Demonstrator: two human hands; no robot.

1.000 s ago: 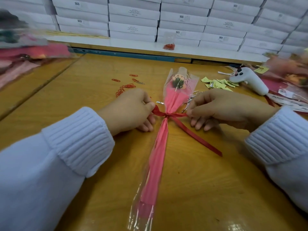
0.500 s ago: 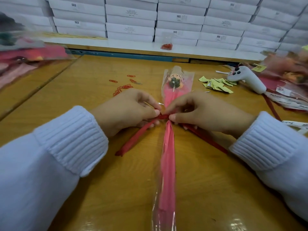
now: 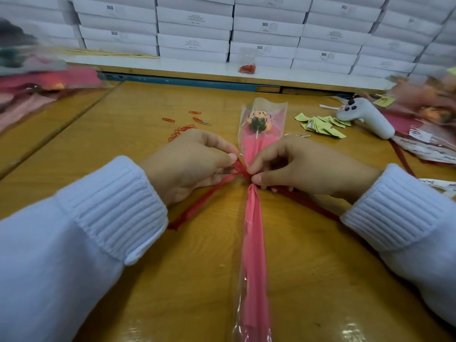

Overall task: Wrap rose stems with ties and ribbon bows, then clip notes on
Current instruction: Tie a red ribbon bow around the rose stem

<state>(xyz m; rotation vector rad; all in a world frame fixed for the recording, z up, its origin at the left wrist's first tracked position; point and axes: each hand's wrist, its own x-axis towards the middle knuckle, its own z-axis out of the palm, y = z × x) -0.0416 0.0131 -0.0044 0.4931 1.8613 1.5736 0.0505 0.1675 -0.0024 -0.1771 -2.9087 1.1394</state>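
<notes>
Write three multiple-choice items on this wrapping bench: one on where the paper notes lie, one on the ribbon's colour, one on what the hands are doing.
1. Relative to the wrapped rose, where do the yellow-green notes lie?
A) to its left
B) to its right, beside the white gadget
C) on the stacked boxes

2. What colour is the ribbon?
A) red
B) blue
C) white

3. What are the left hand and right hand doing?
A) lying flat on the table
B) pinching the ribbon at the stem
C) each holding a paperclip

Answers:
1 B: the notes lie between the rose and the gadget.
2 A: both trailing ends are red.
3 B: both hands meet on the ribbon where it crosses the wrap.
</notes>
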